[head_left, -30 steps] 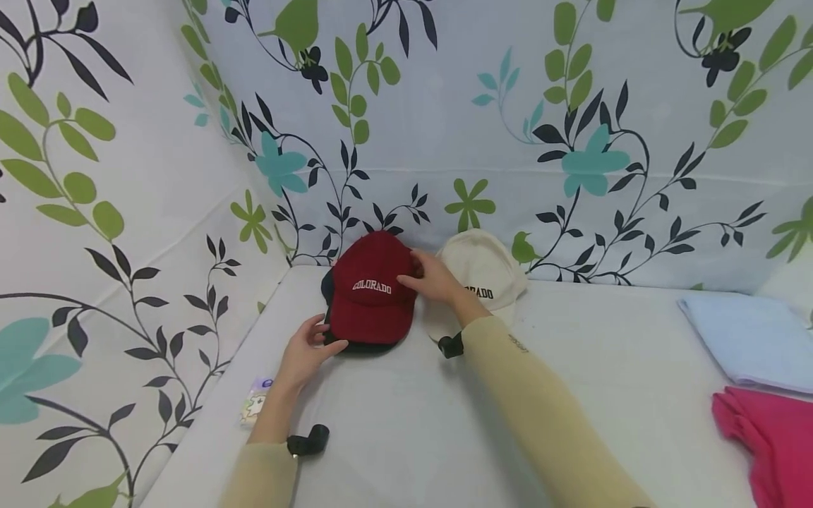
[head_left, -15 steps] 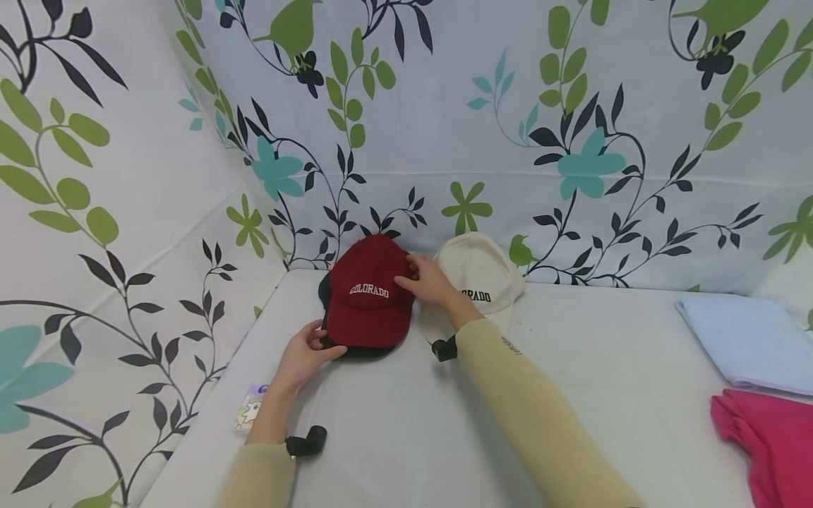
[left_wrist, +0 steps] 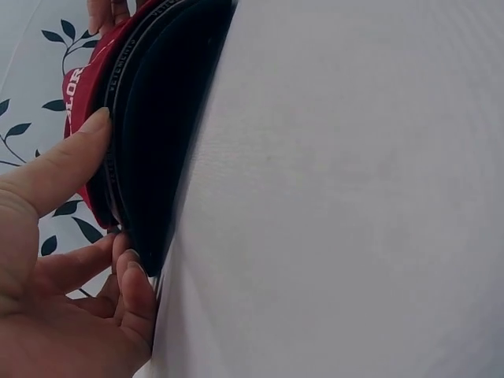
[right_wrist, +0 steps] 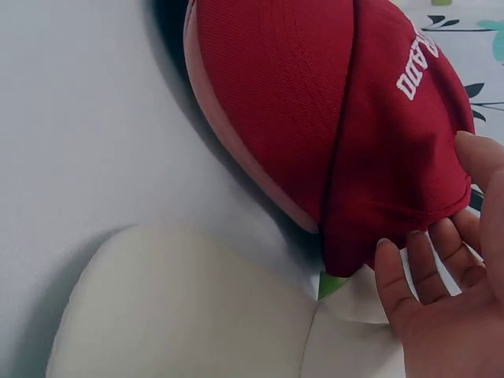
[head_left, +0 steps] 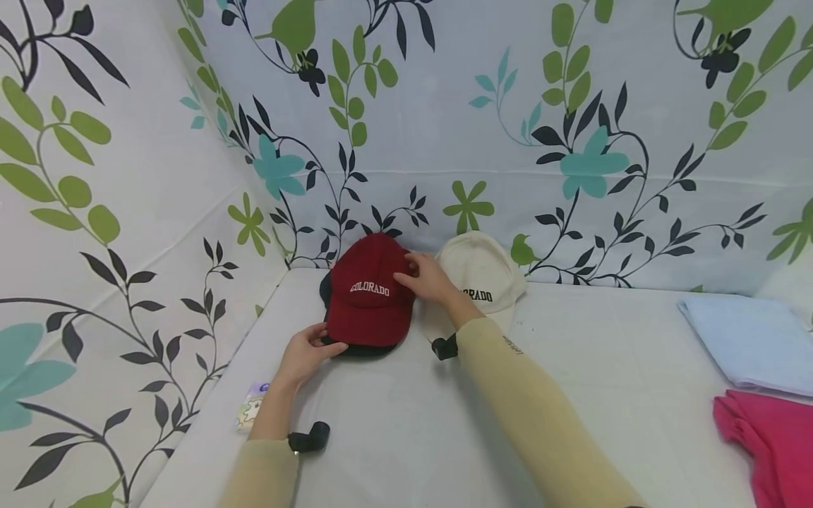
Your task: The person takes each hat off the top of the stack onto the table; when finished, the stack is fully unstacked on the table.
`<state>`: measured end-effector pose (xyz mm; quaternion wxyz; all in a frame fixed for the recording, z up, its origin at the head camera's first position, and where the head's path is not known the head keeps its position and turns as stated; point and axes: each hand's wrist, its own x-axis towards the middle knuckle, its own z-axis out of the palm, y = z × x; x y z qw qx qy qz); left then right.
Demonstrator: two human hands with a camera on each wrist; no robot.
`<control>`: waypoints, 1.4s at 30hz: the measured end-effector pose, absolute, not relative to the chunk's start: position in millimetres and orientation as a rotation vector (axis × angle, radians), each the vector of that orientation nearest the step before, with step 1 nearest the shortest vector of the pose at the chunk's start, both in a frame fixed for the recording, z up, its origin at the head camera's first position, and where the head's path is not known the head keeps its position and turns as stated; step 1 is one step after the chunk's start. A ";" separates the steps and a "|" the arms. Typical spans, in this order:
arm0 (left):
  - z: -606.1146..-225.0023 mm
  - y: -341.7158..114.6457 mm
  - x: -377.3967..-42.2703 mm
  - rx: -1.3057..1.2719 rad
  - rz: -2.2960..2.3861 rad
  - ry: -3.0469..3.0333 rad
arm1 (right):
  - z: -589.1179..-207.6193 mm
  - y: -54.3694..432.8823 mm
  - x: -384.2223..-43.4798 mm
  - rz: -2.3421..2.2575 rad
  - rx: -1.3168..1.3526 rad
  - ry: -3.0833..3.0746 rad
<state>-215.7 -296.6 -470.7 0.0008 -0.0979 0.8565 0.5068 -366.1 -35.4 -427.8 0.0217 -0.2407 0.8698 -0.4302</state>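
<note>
A red baseball cap (head_left: 375,282) lettered COLORADO sits over a dark cap (left_wrist: 173,102), whose edge shows at the left and below the red brim. My left hand (head_left: 306,353) holds the stacked brims at their lower left corner, thumb at the front edge and fingers bent around the side. On the other side, my right hand (head_left: 432,279) grips the crown of the red cap, its thumb on the front and its fingertips along the lower edge. A cream cap (head_left: 476,264) with dark lettering stands just behind that hand, partly covered by the wrist.
Patterned cloth (head_left: 406,141) with leaves and flowers hangs behind and to the left of the white table (head_left: 406,437). A small printed packet (head_left: 250,409) lies by the left forearm. Folded light blue cloth (head_left: 749,342) and pink cloth (head_left: 771,437) lie at the right.
The left fingers have drawn slightly closer around the brim corner. The right hand and the caps have hardly moved; the head view has shifted slightly.
</note>
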 end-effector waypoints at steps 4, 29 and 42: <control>-468.4 -296.0 -214.7 -0.325 1.645 2.650 | -427.8 -36.4 -366.0 -1.372 -0.743 2.685; -474.0 -300.3 -210.1 -0.225 1.938 2.499 | -417.8 -34.7 -357.5 -1.656 -0.675 2.528; -477.7 -296.7 -210.3 -0.180 2.117 2.427 | -420.2 -35.2 -354.7 -1.765 -0.640 2.455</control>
